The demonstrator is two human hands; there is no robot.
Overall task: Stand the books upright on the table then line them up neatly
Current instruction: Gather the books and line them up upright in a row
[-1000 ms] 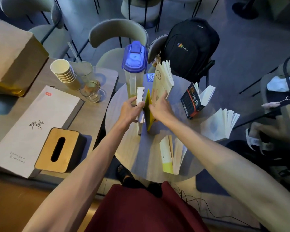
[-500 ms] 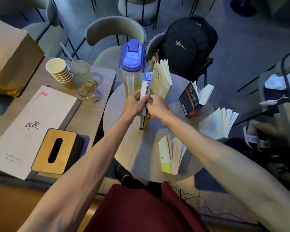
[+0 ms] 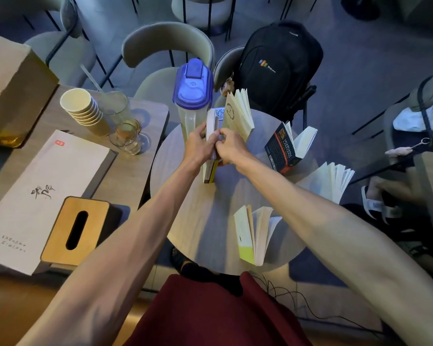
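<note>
Several books stand on a round grey table (image 3: 210, 221). My left hand (image 3: 199, 147) and my right hand (image 3: 231, 149) press together a white book (image 3: 211, 126) and a yellow-covered book (image 3: 213, 172), held upright and closed between them. A cream book (image 3: 238, 116) stands fanned open just behind my right hand. A black and red book (image 3: 283, 151) stands open at the right. A white book (image 3: 333, 181) fans open at the table's right edge. A white and yellow book (image 3: 250, 236) stands open near the front edge.
A clear pitcher with a blue lid (image 3: 193, 96) stands just left of the held books. The wooden table on the left carries a tissue box (image 3: 75, 229), a white menu (image 3: 35, 196), stacked paper cups (image 3: 83, 111) and glasses (image 3: 125, 138). A black backpack (image 3: 278, 66) sits on a chair behind.
The yellow book was open beside the white one; my hands have shut it and pushed the two books together, moving them slightly away from me toward the pitcher.
</note>
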